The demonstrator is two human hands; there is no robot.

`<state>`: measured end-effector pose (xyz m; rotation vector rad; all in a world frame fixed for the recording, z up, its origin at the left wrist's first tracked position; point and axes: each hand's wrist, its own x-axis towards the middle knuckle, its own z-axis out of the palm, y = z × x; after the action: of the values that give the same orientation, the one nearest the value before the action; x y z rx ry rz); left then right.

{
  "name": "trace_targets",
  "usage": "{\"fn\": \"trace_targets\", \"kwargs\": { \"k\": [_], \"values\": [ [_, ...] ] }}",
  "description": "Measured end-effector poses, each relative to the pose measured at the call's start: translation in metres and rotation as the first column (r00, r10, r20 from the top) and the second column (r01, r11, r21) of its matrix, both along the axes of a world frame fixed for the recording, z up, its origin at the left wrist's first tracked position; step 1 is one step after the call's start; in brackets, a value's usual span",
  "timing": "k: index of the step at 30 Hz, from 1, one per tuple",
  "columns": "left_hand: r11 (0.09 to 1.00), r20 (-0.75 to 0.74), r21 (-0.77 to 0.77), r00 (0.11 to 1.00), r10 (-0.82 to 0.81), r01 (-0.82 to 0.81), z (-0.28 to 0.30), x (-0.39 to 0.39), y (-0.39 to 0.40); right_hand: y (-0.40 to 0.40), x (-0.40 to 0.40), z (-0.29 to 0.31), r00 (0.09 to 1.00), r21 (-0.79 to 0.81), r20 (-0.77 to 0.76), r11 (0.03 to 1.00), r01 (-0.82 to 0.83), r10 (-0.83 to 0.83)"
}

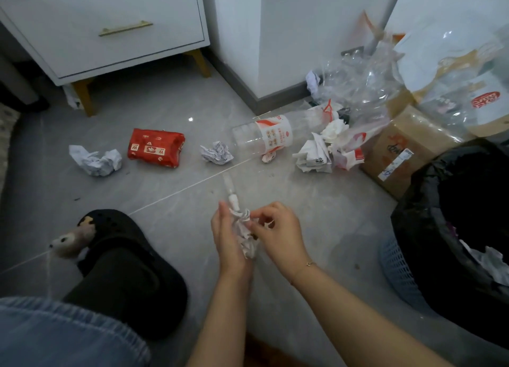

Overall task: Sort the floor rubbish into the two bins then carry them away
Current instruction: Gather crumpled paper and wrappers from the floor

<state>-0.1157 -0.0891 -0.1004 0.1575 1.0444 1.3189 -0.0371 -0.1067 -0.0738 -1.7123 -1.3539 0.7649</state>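
My left hand (227,235) holds a crumpled white paper wad (245,233) against its palm, low over the floor. My right hand (278,229) pinches the wad's right side. A small clear plastic piece (230,187) sticks up from above the wad. A blue mesh bin (399,267) with a black liner (440,196) stands at the right, white paper inside. On the floor lie a red packet (155,147), two paper balls (95,160) (216,153), a clear bottle with an orange label (272,135) and a heap of tissues and wrappers (325,149).
A white nightstand (104,27) on wooden legs stands at the back left. A cardboard box (405,149) and clear plastic bags (369,91) pile up by the white cabinet (289,36). My black slipper (121,256) with a plush charm rests at the lower left.
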Motion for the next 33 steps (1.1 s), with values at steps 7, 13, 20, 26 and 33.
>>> {"fn": "trace_targets", "kwargs": {
  "k": [7,13,20,26,33],
  "values": [
    [0.951,-0.307,-0.051,0.912,0.274,-0.303,-0.007,-0.035,0.014,0.015,-0.006,-0.012,0.977,-0.025,0.078,0.98,-0.198,0.199],
    [0.946,-0.368,-0.076,0.89,0.268,-0.316,-0.017,-0.049,0.022,0.071,-0.012,-0.025,0.987,-0.305,0.153,0.952,0.004,0.045],
    [0.93,-0.368,-0.104,0.882,0.293,-0.352,-0.014,-0.048,0.025,0.12,-0.027,-0.019,0.732,-0.475,0.546,0.87,-0.131,0.408],
    [0.927,-0.34,-0.089,0.886,0.316,-0.365,-0.002,-0.037,0.034,0.096,-0.001,-0.003,0.865,-0.441,0.404,0.892,-0.101,0.297],
    [0.97,-0.231,0.008,0.943,0.239,-0.244,0.074,0.024,0.029,0.003,0.071,0.081,0.99,-0.196,0.139,0.978,0.067,-0.04]
  ]
}}
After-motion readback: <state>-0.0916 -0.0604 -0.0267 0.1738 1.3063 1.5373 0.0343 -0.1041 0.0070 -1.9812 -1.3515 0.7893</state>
